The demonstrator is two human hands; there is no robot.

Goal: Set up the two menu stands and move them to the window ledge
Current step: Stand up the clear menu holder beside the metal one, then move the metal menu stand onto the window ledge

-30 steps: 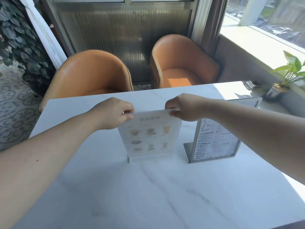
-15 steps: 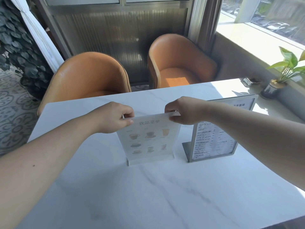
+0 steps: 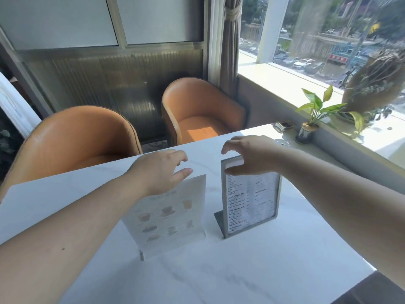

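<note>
Left hand point(image 3: 158, 170): fingers spread, unclenched, over clear menu stand point(image 3: 168, 218), contact unclear | Right hand point(image 3: 249, 156): released, fingers behind grey-framed menu stand point(image 3: 249, 198), covering its top edge | Both stands upright on counter point(image 3: 241, 270), side by side | Window ledge point(image 3: 285, 77) sunlit, overexposed | Print blurred.

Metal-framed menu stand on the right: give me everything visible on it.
The metal-framed menu stand is a grey, metal-looking frame around a white sheet of small dark text, too blurred to read. It stands upright on a flat grey base on the white marble table, right of the clear menu stand. The right hand is open over its top edge; contact is unclear.
</note>
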